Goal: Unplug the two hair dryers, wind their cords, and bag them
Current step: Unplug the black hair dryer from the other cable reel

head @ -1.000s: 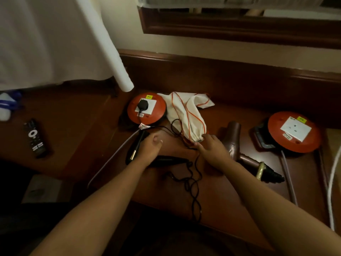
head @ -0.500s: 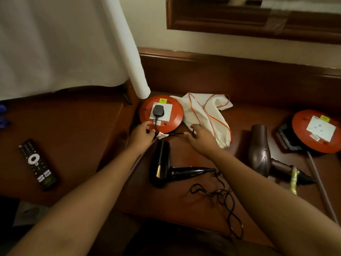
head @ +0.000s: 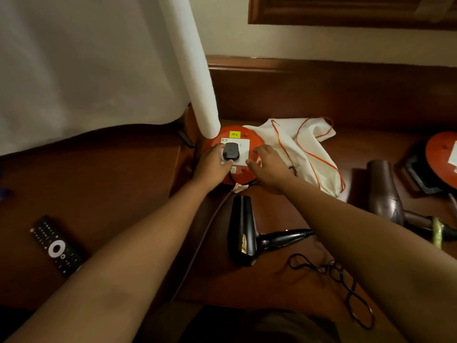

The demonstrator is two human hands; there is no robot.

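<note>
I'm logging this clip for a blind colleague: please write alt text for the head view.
A person's left hand grips a black plug seated in an orange socket reel, while the right hand rests on the reel. A black hair dryer lies nearer on the wooden desk, a white bag behind.

We appear to be in a hotel room or bedroom. We see a dark polished wooden tabletop (head: 284,280) with a raised wooden back rail against a cream wall, a white curtain (head: 86,65) hanging at the left, and a black television remote control (head: 57,246) lying on a lower wooden surface. A white drawstring cloth bag with orange cord (head: 299,149) and two hair dryers, one black (head: 243,231) and one brown (head: 383,189), lie on the tabletop.
</note>
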